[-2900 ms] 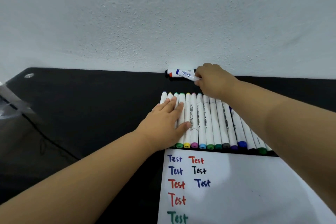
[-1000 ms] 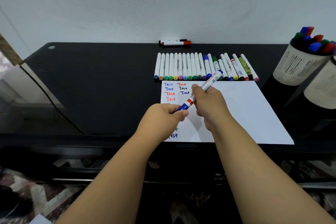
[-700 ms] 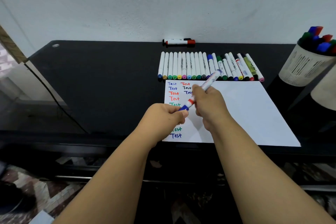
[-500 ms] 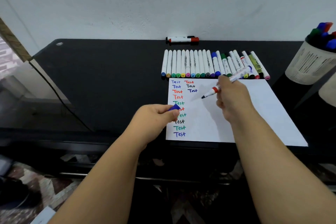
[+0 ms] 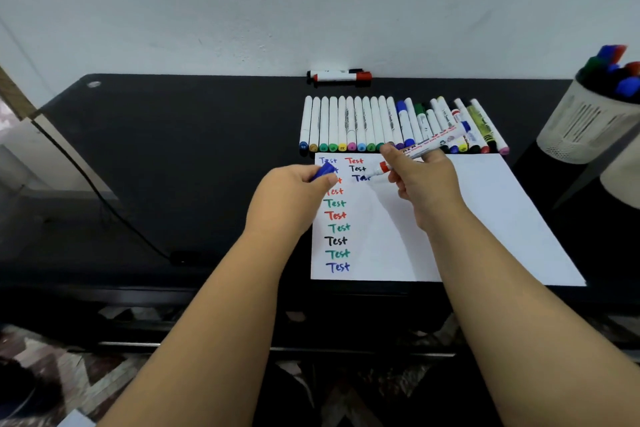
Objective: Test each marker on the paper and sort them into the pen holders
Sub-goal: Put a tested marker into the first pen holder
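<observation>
My right hand grips an uncapped white marker with a red collar, its tip down by the second column of "Test" words on the white paper. Its blue cap is pinched in my left hand, which hovers over the paper's left edge. A row of capped markers lies along the paper's far edge. At the right stands a white slotted pen holder holding several markers; a second pale holder shows partly at the frame's edge.
Two whiteboard markers lie against the white wall at the back of the black table. A dark cable runs down the table's left side. Patterned floor shows below the front edge.
I took the marker from the back of the table and pulled the blue cap off with my left hand. My right hand has moved the tip back over the written words.
</observation>
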Demonstrator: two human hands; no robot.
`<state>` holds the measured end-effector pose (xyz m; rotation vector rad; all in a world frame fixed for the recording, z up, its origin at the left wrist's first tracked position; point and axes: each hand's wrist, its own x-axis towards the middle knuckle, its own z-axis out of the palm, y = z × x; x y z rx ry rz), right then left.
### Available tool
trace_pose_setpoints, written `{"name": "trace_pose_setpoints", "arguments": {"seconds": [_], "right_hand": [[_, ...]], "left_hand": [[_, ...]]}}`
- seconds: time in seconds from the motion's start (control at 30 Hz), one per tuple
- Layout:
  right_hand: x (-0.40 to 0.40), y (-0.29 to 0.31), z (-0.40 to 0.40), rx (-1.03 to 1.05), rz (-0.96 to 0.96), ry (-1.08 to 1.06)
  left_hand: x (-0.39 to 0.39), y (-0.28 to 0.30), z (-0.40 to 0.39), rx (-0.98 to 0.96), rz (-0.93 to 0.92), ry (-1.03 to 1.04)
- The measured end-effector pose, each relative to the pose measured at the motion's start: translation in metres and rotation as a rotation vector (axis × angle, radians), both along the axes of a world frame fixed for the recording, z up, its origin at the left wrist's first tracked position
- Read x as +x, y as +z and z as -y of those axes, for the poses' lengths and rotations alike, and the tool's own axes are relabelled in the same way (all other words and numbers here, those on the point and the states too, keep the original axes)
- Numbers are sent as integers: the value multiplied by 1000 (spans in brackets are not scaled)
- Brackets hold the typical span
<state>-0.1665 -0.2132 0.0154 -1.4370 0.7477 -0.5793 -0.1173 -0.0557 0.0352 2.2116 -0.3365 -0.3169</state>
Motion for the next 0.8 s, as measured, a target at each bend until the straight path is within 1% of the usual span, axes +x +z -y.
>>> {"name": "trace_pose_setpoints", "arguments": {"seconds": [0.1,0.2,0.37,0.6,0.8], "right_hand": [[7,-9,1,-108,-18,4],[11,-19,0,-201,-20,-4],[13,-24,-4,-290,-24,5],[12,-25,-5,-325,-12,10],[14,-28,-6,-385,-45,41]], "left_hand": [[5,-7,4,20,37,5],[6,-19,5,115,51,-26],[17,-22,7,207,97,-53],[23,-25,6,217,127,-87],[25,-28,7,192,127,-63]]}}
